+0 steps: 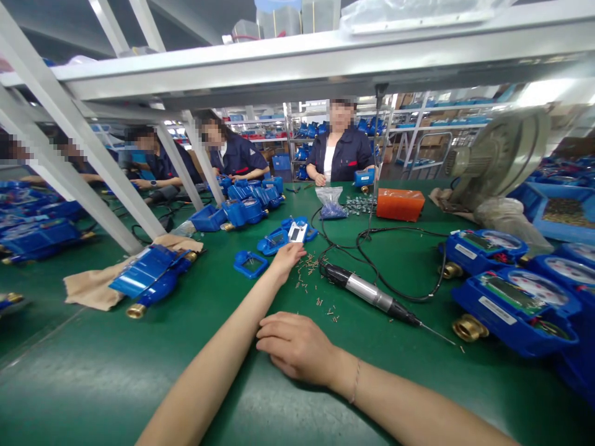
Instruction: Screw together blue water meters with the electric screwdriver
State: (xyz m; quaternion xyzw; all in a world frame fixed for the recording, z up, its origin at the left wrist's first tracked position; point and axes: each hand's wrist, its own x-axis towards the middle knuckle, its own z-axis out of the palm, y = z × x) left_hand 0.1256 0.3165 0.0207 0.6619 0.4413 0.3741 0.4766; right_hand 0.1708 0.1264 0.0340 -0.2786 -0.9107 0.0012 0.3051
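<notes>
My left hand reaches forward over the green mat, its fingers on a small white electronic module with a display, which it appears to hold. Just behind that module lies a blue plastic meter cover, and another blue frame sits to the left. My right hand rests on the mat nearer me, fingers curled around nothing. Above it lie scattered small brass screws and an electric screwdriver with a black cord.
Blue water meters with brass ends crowd the right side, and another lies on a tan cloth at left. Co-workers sit across the bench. A fan, orange box and overhead shelf stand nearby.
</notes>
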